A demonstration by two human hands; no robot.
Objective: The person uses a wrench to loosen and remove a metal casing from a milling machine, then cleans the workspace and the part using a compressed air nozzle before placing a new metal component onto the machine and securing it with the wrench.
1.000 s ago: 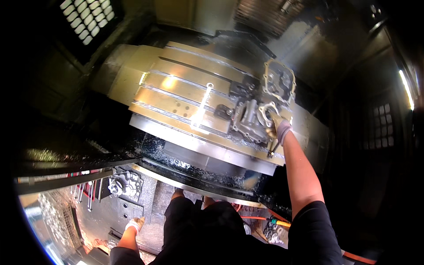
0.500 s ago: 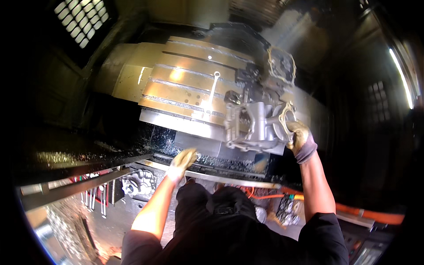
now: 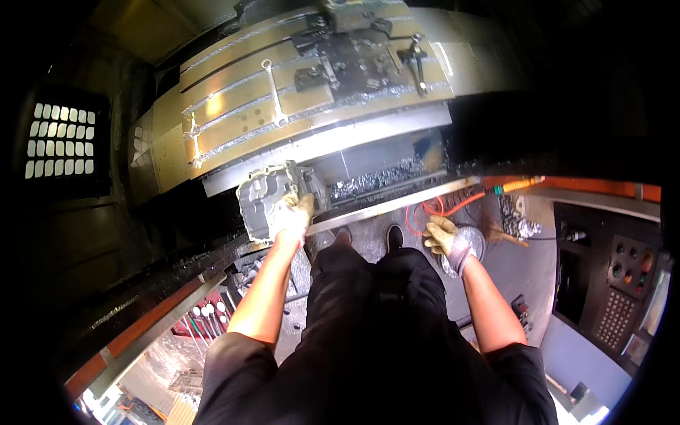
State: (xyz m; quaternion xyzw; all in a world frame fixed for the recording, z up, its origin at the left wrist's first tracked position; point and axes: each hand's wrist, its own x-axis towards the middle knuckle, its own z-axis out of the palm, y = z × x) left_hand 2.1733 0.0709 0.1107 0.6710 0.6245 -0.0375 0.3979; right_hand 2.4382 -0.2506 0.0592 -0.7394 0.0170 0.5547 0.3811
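Head view, looking down at a person standing before a machine tool. The left hand (image 3: 292, 216), gloved, was closed on the lower right edge of a grey metal casting (image 3: 268, 198), which it held up in front of the body at about 11 o'clock from the knees, just below the front edge of the machine table (image 3: 234, 120). The casting's ribbed, hollow face was turned toward the camera. The right hand (image 3: 445, 239), also gloved, hung free at about 1 o'clock, its fingers loosely curled and holding nothing, well apart from the casting.

On the slotted machine table, at 12 o'clock, a wrench (image 3: 273, 92) lay flat across the slots, and a dark clamping fixture (image 3: 361, 60) sat to its right. Metal chips (image 3: 382, 180) lay heaped in the trough below the table's front edge. An orange hose (image 3: 443, 209) coiled on the floor just beyond the right hand. A control panel (image 3: 623, 283) with buttons stood at 3 o'clock. At 7 o'clock, a rack of tools (image 3: 205, 319) showed beside the left forearm. The person's dark shoes (image 3: 368, 237) stood between the two hands.
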